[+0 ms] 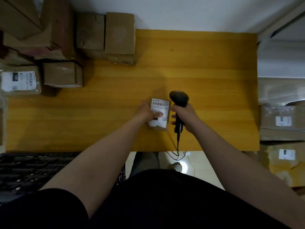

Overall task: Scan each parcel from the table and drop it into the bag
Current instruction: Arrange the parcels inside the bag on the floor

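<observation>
Parcel in play: a small parcel (162, 107) is held label-up near the front middle of the table (198, 63). Whether it is resting on the wood or lifted just off it cannot be told.
Left hand: the left hand (146, 112) is closed on the parcel's left edge, with the thumb laid across the white label.
Right hand: the right hand (186, 115) is wrapped round the handle of the black scanner (179, 97). The scanner's head is held just beside the parcel's far right corner, and its cable (178, 146) is trailed off the front edge.
Step in hand: the scan itself, by the look of it. No beam is seen on the label, so a finished read cannot be confirmed.
Done so far: labelled parcels (280, 120) are seen piled off the right end of the table, under what seems to be clear plastic (280, 93). This is judged to be the bag, already partly filled.
Left to do: plenty. Cardboard boxes (119, 37) and a labelled packet (19, 80) are stacked at the left end, not yet handled. The parcel in hand is yet to be dropped.
</observation>
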